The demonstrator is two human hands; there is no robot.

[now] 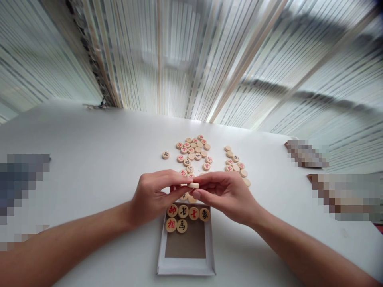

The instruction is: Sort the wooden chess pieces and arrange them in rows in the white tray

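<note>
My left hand [155, 195] and my right hand [227, 193] meet above the far end of a shallow white box [185, 266]. Both pinch one round wooden disc [193, 185] edge-on between fingertips. Inside the box lie several wooden discs [183, 218] with red or black characters, in two rows at its far end. The near part of the box shows bare brown bottom. Beyond my hands a loose heap of the same discs [194, 153] lies on the white table [104, 159].
A second smaller cluster of discs [236, 163] lies right of the heap, and a single disc [165, 155] sits to its left. Blurred-out patches are at the left edge and on the right side. Striped blinds hang behind the table.
</note>
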